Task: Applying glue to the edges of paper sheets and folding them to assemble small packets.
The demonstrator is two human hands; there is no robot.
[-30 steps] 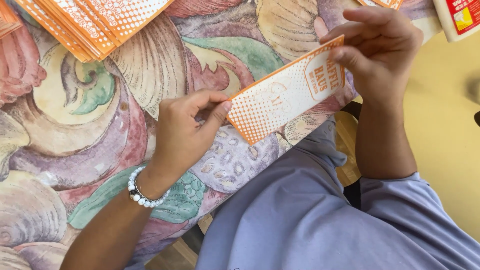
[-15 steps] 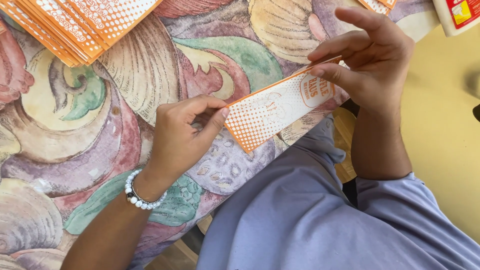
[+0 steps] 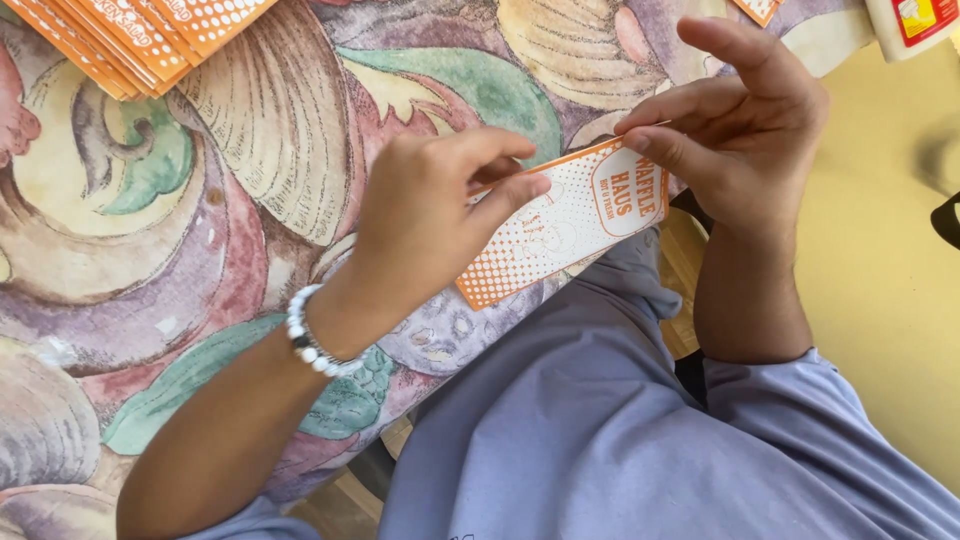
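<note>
Left hand [image 3: 430, 215] has slid right along the orange-and-white paper sleeve [image 3: 560, 225], now closer to right hand [image 3: 745, 130]; both pinch it with closed fingers. Sleeve held tilted over the patterned table's [image 3: 200, 200] edge, above the lap. Orange stack [image 3: 140, 35] stays top-left.

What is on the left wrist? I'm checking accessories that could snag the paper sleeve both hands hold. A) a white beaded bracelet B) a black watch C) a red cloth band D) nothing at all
A: a white beaded bracelet circles the wrist of the left hand, which pinches the orange and white paper sleeve together with the right hand.
</note>
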